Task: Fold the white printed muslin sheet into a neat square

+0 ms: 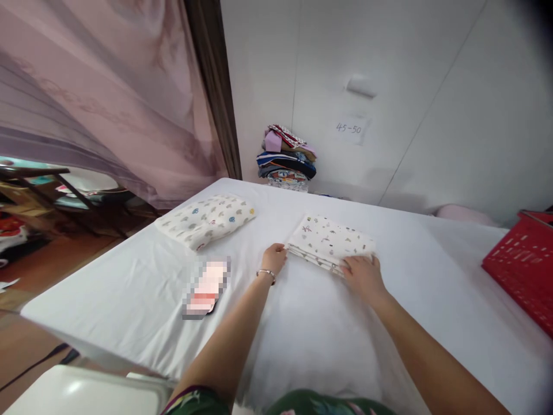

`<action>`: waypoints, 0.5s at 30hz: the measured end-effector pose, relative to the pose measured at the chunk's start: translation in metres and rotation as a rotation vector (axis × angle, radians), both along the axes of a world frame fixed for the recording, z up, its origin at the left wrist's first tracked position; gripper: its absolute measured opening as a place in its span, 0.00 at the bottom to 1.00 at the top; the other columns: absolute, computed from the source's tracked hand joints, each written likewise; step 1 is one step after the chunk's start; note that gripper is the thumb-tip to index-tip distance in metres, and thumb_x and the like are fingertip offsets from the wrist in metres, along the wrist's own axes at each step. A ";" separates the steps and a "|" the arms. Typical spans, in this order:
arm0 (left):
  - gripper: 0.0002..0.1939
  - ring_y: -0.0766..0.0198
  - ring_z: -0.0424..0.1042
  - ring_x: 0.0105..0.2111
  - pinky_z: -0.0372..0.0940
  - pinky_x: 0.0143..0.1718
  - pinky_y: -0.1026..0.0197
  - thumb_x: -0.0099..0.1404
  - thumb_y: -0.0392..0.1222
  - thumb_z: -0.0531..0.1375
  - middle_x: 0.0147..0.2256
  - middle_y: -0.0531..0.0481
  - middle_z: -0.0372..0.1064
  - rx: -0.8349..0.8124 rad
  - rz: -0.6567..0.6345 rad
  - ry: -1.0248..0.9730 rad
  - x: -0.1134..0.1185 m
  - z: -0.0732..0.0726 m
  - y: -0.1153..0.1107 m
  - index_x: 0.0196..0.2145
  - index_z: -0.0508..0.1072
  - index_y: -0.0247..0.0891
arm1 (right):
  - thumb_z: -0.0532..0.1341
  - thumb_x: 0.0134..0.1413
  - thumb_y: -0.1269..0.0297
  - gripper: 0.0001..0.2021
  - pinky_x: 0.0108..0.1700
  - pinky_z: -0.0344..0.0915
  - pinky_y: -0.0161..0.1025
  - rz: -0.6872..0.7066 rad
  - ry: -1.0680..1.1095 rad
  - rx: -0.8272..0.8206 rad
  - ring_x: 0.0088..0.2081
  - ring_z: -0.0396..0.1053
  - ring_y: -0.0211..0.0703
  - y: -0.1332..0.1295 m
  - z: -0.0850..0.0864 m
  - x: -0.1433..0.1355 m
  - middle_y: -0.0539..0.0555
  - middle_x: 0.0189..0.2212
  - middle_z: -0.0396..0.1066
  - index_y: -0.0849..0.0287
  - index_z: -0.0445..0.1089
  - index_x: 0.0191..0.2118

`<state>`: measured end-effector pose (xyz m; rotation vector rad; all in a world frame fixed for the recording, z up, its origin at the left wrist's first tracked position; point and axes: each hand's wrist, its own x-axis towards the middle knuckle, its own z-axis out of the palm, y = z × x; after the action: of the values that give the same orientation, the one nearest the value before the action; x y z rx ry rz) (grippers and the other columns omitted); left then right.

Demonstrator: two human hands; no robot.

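Observation:
A folded white cloth with small printed figures lies on the white-covered table, its layers showing along the near edge. At its near left corner my left hand, with a bracelet on the wrist, is closed in a pinch on the fabric. My right hand grips the near right corner, fingers bent over the edge. To the left rests another white cloth, printed with grey, blue and yellow shapes and loosely bundled. A phone, its screen blurred out, lies between that bundle and my left forearm.
Against the wall at the back stands a stack of folded clothes. A red plastic basket is at the right edge. Pink curtains hang on the left, and a white stool stands at the lower left.

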<state>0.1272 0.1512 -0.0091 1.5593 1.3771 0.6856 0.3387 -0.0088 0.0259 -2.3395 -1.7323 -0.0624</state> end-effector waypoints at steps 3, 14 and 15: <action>0.13 0.65 0.70 0.37 0.62 0.41 0.63 0.54 0.35 0.56 0.41 0.46 0.69 0.104 -0.020 0.047 -0.004 -0.002 -0.003 0.40 0.70 0.37 | 0.49 0.54 0.57 0.14 0.50 0.46 0.56 -0.109 0.050 -0.151 0.46 0.62 0.52 -0.016 -0.002 0.012 0.56 0.44 0.68 0.55 0.69 0.38; 0.13 0.58 0.64 0.45 0.59 0.40 0.61 0.60 0.45 0.52 0.42 0.46 0.66 0.365 -0.149 0.492 0.009 0.002 -0.010 0.40 0.70 0.42 | 0.48 0.54 0.61 0.14 0.54 0.48 0.49 0.089 0.005 0.043 0.50 0.60 0.47 -0.022 0.008 0.002 0.52 0.44 0.68 0.53 0.70 0.38; 0.12 0.58 0.64 0.45 0.59 0.40 0.61 0.60 0.44 0.52 0.41 0.46 0.66 0.367 -0.157 0.500 0.009 0.002 -0.009 0.40 0.70 0.42 | 0.48 0.55 0.62 0.14 0.52 0.50 0.46 0.153 0.034 0.062 0.48 0.62 0.46 -0.010 0.011 -0.007 0.52 0.42 0.69 0.52 0.70 0.37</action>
<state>0.1365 0.1425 -0.0071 2.2169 1.5165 0.4857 0.3321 -0.0190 0.0367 -2.1449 -1.8588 -0.0497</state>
